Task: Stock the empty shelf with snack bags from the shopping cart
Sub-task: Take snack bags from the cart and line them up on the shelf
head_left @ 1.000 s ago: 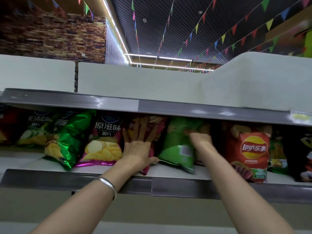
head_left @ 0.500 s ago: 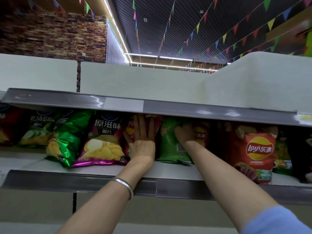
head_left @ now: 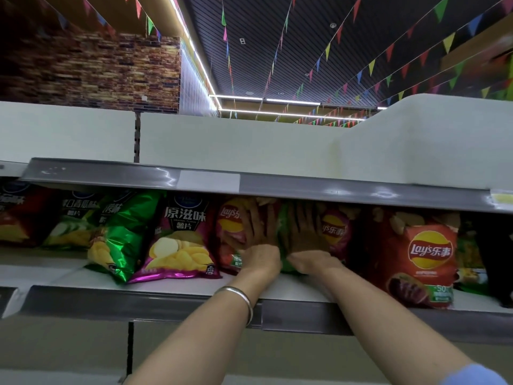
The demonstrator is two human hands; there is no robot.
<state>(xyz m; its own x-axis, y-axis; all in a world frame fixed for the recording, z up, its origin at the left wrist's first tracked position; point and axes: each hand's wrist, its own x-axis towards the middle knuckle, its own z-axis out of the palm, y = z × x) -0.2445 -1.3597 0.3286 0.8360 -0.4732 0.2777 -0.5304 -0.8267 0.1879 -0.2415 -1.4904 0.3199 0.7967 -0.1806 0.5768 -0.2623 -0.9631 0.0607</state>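
Both my hands reach deep into the shelf [head_left: 177, 284] between two grey rails. My left hand [head_left: 256, 240], with a silver bangle on its wrist, presses flat with straight fingers against a red Lay's bag [head_left: 229, 234]. My right hand [head_left: 305, 240] lies flat with spread fingers on a green bag [head_left: 281, 218], most of which is hidden between the two hands. A dark red Lay's bag [head_left: 334, 229] stands just right of my right hand. The shopping cart is out of view.
Along the shelf stand a purple chip bag [head_left: 180, 240], a shiny green bag [head_left: 125, 240], further bags at far left, and a large red Lay's bag [head_left: 416, 259] at right. The upper shelf rail [head_left: 333, 190] overhangs the bags. White panels rise behind it.
Both hands have pushed further back into the shelf and come closer together. The green bag now stands upright and is mostly covered; my right hand has flattened onto it.
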